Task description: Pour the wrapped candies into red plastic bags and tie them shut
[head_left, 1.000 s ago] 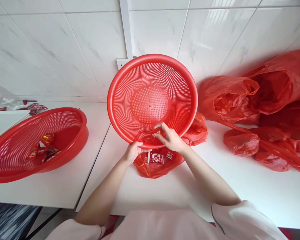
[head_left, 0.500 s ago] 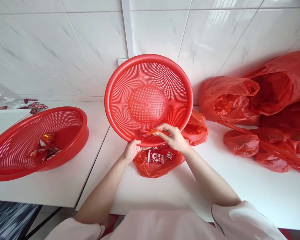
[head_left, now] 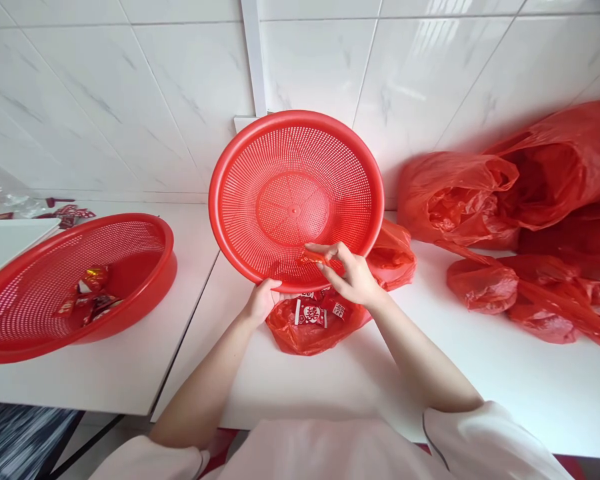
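Note:
A red perforated basket (head_left: 293,200) is tilted toward me above the white table, its lower rim gripped by my left hand (head_left: 263,301). Inside its lower edge, my right hand (head_left: 351,273) pinches a small red packet (head_left: 314,257) between thumb and fingers. Under the basket rim lies an open red plastic bag (head_left: 305,341), with a white-and-red packet (head_left: 311,314) and a smaller red packet (head_left: 339,309) showing in it. The part of the bag behind the basket is hidden.
At the left, a second red basket (head_left: 167,257) holds several wrapped packets (head_left: 95,280). Several red plastic bags (head_left: 460,193) stand or lie on the right. A tiled wall (head_left: 320,60) rises behind the white table (head_left: 420,373). A white tray (head_left: 15,243) sits far left.
The fingers of my right hand have shifted slightly on the small red packet, which now shows a flatter side. The basket has barely moved.

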`<state>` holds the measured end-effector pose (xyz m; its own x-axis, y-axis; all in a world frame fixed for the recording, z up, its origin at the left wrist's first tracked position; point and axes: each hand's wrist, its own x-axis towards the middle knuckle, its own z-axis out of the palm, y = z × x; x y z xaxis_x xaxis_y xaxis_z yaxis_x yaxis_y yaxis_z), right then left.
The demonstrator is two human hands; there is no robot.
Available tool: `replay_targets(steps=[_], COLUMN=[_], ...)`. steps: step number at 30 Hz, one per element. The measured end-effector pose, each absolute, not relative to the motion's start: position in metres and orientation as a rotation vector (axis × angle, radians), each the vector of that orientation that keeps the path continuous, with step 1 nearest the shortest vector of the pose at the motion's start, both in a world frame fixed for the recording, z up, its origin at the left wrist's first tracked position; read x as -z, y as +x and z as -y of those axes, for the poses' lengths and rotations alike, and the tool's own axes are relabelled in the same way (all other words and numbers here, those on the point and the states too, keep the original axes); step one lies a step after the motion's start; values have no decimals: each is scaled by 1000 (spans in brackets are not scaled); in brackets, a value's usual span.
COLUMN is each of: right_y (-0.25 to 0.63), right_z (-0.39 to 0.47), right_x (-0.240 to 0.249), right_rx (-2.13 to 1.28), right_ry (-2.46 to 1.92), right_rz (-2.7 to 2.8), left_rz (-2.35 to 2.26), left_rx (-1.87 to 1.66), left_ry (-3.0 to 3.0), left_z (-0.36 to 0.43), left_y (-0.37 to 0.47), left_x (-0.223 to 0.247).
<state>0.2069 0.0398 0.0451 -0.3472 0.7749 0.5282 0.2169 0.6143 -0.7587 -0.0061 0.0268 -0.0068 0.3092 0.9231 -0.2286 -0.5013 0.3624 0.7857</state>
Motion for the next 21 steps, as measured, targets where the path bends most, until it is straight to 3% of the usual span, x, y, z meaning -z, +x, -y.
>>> replay_targets(steps=[12,21], right_y=[212,213], right_z=[-58,-62], right_x=[-51,-49], right_rx=[-1645,-1824], right_ry=[-753,-711], right_rz=[970,705], left_rz=[-753,-749], left_rx=[-1025,-987], left_ry=[675,680], left_z=[-26,-26], left_y=[-5,-5], left_x=[7,6])
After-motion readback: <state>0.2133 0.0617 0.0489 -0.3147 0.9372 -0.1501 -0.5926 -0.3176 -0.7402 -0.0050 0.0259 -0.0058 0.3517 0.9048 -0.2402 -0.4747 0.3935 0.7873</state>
